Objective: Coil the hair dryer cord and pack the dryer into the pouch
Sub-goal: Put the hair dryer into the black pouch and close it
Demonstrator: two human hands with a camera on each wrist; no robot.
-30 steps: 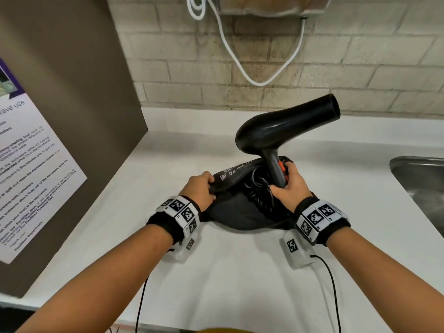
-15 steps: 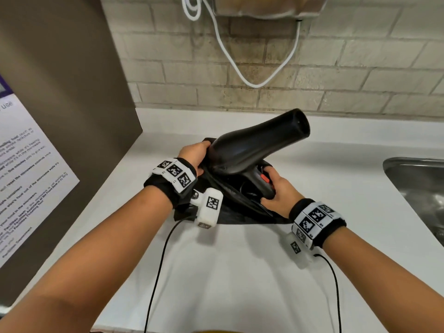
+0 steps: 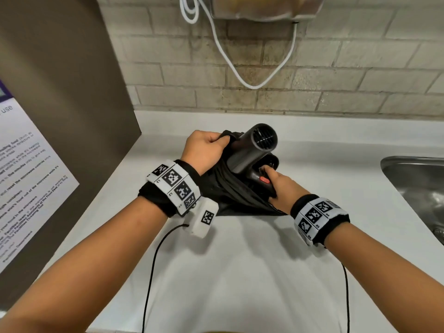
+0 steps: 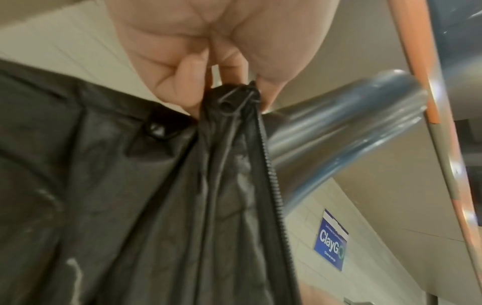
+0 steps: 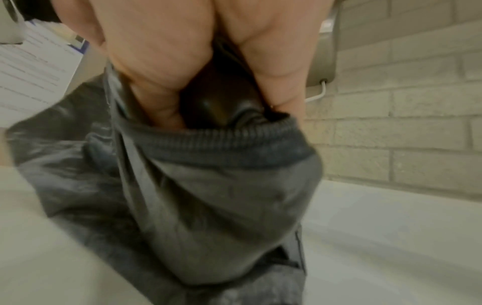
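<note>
A black hair dryer point(image 3: 249, 152) sits partly inside a black zip pouch point(image 3: 230, 200) on the white counter, its round grille end tilted up toward me. My left hand point(image 3: 222, 140) pinches the pouch's far rim and holds it up beside the barrel. The left wrist view shows those fingers point(image 4: 190, 82) pinching the zipper end of the pouch point(image 4: 182, 206), with the barrel point(image 4: 339, 128) behind. My right hand point(image 3: 265, 173) grips the dryer's handle by its red switch, low in the pouch mouth. In the right wrist view the handle point(image 5: 216, 103) sinks behind the pouch rim point(image 5: 221, 144). The cord is hidden.
A steel sink point(image 3: 413, 179) lies at the right. A tall brown panel point(image 3: 72, 92) with a printed notice stands at the left. On the brick wall behind, a white cable point(image 3: 240, 73) loops down from a wall unit point(image 3: 264, 8). Bare counter point(image 3: 240, 272) lies in front.
The dryer has tipped over and gone down into the pouch, its open end swinging toward me. My left hand has lifted the pouch rim up and back around the barrel.
</note>
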